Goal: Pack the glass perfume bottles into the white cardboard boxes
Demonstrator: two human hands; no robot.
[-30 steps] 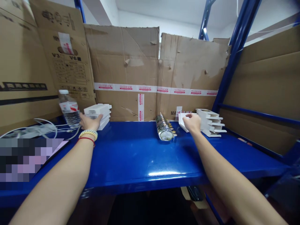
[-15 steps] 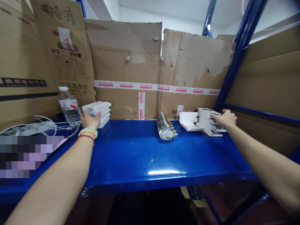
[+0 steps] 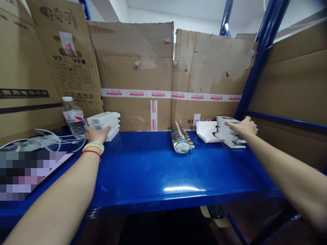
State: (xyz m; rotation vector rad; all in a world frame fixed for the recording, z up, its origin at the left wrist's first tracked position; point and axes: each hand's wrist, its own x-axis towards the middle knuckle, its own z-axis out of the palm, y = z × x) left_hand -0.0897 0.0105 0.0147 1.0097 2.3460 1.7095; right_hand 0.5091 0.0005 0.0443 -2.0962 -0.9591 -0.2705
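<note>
blue desk (image 3: 143,170), cardboard panels (image 3: 135,64) behind; the right hand (image 3: 245,126) has left the open white carton (image 3: 205,132) for the right box stack (image 3: 227,133), fingers spread, grip unclear; the left hand (image 3: 96,133) keeps its fingers closed on the left box stack (image 3: 103,119), so each stack now has a hand

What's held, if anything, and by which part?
Left hand is at the near end of the left box stack; right hand, the right side of the right box stack. Whether either grips can't be told.
</note>
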